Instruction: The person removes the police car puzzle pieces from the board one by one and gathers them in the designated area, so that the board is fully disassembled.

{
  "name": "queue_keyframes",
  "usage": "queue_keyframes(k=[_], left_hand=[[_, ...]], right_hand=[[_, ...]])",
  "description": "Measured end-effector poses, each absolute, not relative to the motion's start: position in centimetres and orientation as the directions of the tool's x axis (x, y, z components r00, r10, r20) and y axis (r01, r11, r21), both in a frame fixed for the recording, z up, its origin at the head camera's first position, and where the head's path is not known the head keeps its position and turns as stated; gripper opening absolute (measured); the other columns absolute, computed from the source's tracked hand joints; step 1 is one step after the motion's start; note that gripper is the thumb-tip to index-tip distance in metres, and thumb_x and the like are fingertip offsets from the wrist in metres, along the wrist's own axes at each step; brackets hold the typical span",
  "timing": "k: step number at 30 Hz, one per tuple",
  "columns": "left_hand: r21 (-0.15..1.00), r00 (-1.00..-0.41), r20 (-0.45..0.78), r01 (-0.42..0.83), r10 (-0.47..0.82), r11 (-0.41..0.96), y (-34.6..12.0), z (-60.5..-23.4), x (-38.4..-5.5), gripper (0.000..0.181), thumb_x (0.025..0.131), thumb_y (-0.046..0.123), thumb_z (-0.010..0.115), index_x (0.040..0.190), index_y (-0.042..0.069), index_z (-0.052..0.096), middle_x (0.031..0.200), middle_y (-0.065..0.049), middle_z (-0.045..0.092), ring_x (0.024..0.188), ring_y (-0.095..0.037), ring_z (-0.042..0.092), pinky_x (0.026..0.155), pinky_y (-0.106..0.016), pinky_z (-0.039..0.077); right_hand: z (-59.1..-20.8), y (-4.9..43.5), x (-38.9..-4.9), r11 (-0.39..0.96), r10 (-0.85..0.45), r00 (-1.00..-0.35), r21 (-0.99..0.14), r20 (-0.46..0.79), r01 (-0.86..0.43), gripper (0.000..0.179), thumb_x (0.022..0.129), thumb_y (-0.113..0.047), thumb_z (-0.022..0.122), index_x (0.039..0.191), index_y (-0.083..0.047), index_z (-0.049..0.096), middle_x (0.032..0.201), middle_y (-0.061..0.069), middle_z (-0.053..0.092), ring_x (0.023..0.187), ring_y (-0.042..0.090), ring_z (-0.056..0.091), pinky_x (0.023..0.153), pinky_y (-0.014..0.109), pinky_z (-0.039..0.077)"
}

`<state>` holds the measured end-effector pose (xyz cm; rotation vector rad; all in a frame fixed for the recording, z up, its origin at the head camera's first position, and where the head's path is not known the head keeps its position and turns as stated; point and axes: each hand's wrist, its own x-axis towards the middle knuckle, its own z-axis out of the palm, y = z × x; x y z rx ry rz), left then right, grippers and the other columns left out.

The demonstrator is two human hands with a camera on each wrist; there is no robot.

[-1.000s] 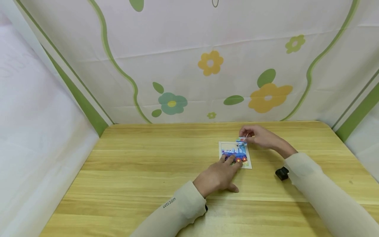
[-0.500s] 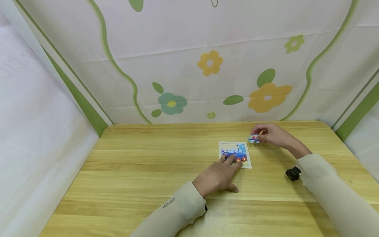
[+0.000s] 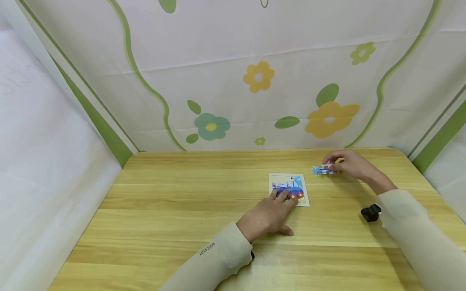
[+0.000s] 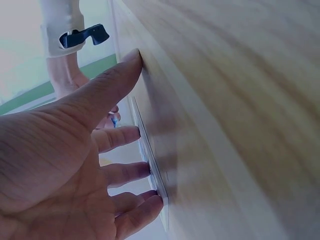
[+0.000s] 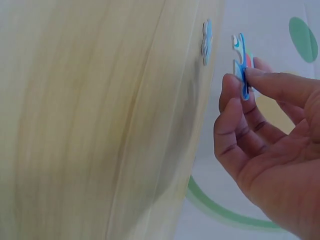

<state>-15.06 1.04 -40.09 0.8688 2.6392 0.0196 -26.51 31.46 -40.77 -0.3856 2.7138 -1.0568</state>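
Note:
A small framed jigsaw puzzle [image 3: 306, 200] with a blue car picture lies on the table. The left hand [image 3: 269, 214] rests its extended fingertips on the puzzle's near part; the left wrist view shows these fingers against the board's edge [image 4: 159, 182]. Right of the puzzle, the right hand [image 3: 351, 165] pinches a jigsaw piece [image 5: 243, 75] between thumb and fingers. This piece is blue, white and red, seen nearly edge-on in the right wrist view. Another blue jigsaw piece [image 5: 207, 42] shows close beside it, apart from the fingers.
The wooden table [image 3: 182, 202] ends at a white curtain [image 3: 233, 93] printed with flowers and leaves. A black clip-like device [image 3: 371, 213] sits at the right sleeve's cuff. Another white cloth hangs along the left side.
The right hand has moved right, away from the puzzle's upper right corner, with the piece pinched. A second piece now shows left of the held one. The left hand has stayed still.

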Motion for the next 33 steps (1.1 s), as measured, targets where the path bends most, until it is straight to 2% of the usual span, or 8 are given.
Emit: queue_keyframes(k=[5, 11, 15, 22, 33], left_hand=[[0.12, -0.745, -0.33, 0.576, 0.58, 0.809, 1.0, -40.1, -15.0, 0.088, 0.089, 0.059, 0.076, 0.162, 0.033, 0.036, 0.174, 0.001, 0.025, 0.159, -0.031, 0.03, 0.119, -0.039, 0.045], [0.122, -0.745, -0.325, 0.578, 0.582, 0.807, 0.9, -40.2, -15.0, 0.087, 0.088, 0.059, 0.076, 0.162, 0.033, 0.037, 0.174, 0.0, 0.026, 0.159, -0.032, 0.031, 0.119, -0.04, 0.045], [0.13, -0.744, -0.327, 0.575, 0.582, 0.808, 0.9, -40.1, -15.0, 0.087, 0.089, 0.058, 0.076, 0.162, 0.032, 0.037, 0.174, 0.0, 0.026, 0.159, -0.032, 0.03, 0.12, -0.04, 0.044], [0.13, -0.744, -0.33, 0.574, 0.581, 0.808, 0.9, -40.3, -15.0, 0.088, 0.089, 0.059, 0.076, 0.162, 0.034, 0.035, 0.174, 0.001, 0.025, 0.16, -0.031, 0.029, 0.121, -0.04, 0.044], [0.115, -0.745, -0.326, 0.58, 0.582, 0.807, 1.0, -40.3, -15.0, 0.089, 0.089, 0.06, 0.075, 0.163, 0.034, 0.034, 0.174, 0.001, 0.025, 0.16, -0.03, 0.029, 0.121, -0.04, 0.044]], right_hand=[[-41.2, 32.6, -26.8, 0.73, -0.269, -0.955, -0.673, -0.121, -0.12, 0.024, 0.102, -0.001, 0.059, 0.123, 0.002, 0.071, 0.109, 0.015, 0.06, 0.083, 0.016, 0.056, 0.067, 0.031, 0.055], [-41.6, 33.4, -27.1, 0.732, -0.227, -0.96, -0.679, -0.165, -0.057, 0.026, 0.102, -0.001, 0.059, 0.125, 0.005, 0.069, 0.103, 0.013, 0.059, 0.073, 0.018, 0.056, 0.062, 0.031, 0.05], [-41.8, 33.5, -27.4, 0.726, -0.221, -0.958, -0.686, -0.182, -0.037, 0.026, 0.101, 0.0, 0.058, 0.124, 0.007, 0.068, 0.099, 0.013, 0.06, 0.073, 0.018, 0.059, 0.061, 0.031, 0.052], [-42.2, 33.6, -27.9, 0.74, -0.225, -0.956, -0.671, -0.186, -0.043, 0.025, 0.1, 0.003, 0.058, 0.122, 0.01, 0.069, 0.097, 0.012, 0.063, 0.075, 0.015, 0.061, 0.063, 0.029, 0.055], [-42.2, 33.6, -27.9, 0.762, -0.236, -0.951, -0.645, -0.198, -0.055, 0.026, 0.099, 0.004, 0.057, 0.121, 0.01, 0.068, 0.087, 0.01, 0.066, 0.071, 0.017, 0.056, 0.06, 0.028, 0.046]])
